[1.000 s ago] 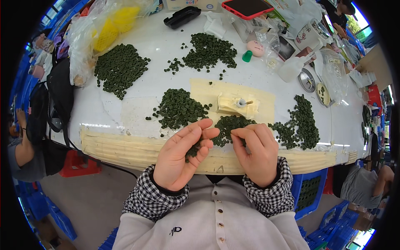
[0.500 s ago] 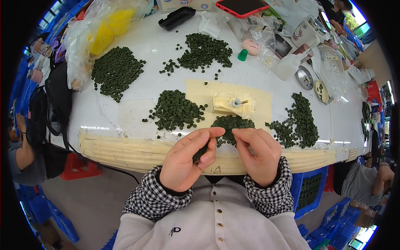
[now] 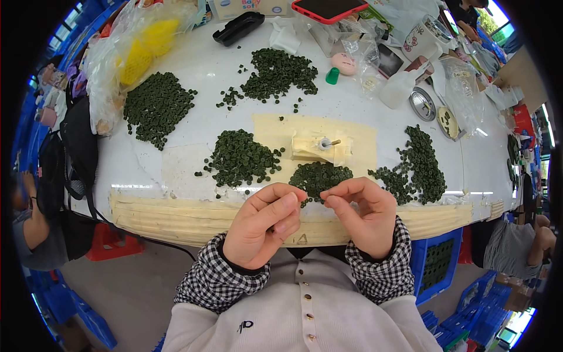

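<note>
My left hand (image 3: 261,226) is closed, thumb against the index finger and the other fingers curled. A dark sliver of small green ring-shaped parts shows in its palm. Close to its right, my right hand (image 3: 368,216) pinches thumb and index finger together; whatever is between the tips is too small to make out. Just beyond both hands lies a small heap of dark green ring-shaped parts (image 3: 320,177). Behind that, a taped block (image 3: 305,145) with an upright metal pin is fixed on yellowish tape.
More green parts lie in a left-middle pile (image 3: 240,157), a far-left pile (image 3: 157,108), a far-middle pile (image 3: 278,75) and a right pile (image 3: 423,167). A red-cased phone (image 3: 328,8), plastic bags and a round tin (image 3: 422,104) stand at the back. A blue crate (image 3: 435,267) sits below the right edge.
The green parts in my left palm are now mostly covered by its fingers. My right hand's fingertips have shifted slightly left and nearer to me. The whole view has moved a little.
</note>
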The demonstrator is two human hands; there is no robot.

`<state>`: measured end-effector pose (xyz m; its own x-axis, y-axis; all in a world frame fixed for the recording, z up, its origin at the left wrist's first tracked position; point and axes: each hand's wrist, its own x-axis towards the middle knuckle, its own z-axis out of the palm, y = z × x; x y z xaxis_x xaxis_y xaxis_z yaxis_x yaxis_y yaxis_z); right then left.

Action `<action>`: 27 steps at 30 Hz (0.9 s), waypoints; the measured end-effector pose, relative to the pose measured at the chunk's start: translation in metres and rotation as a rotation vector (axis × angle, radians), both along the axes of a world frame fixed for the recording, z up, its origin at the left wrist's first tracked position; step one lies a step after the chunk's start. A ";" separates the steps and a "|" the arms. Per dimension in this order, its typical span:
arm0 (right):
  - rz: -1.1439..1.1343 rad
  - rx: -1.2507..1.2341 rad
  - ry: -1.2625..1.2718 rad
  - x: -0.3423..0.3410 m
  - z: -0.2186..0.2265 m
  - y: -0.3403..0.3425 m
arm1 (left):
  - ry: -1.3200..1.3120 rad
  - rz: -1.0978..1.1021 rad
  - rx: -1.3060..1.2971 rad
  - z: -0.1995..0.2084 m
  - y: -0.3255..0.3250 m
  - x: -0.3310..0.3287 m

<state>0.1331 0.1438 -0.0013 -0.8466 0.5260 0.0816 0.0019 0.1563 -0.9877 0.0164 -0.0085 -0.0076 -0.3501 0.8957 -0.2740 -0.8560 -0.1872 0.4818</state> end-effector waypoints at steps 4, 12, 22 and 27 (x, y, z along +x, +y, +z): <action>0.047 -0.101 0.013 0.001 0.001 0.001 | -0.021 0.004 0.029 -0.002 0.000 0.000; 0.070 0.098 0.041 0.000 0.001 0.004 | -0.056 0.029 -0.023 0.004 0.007 0.002; 0.072 0.131 0.108 -0.001 0.003 0.003 | 0.077 -0.025 -0.004 0.000 0.005 0.004; 0.070 0.277 0.144 -0.004 0.012 0.002 | 0.143 -0.025 -0.033 0.000 0.005 0.007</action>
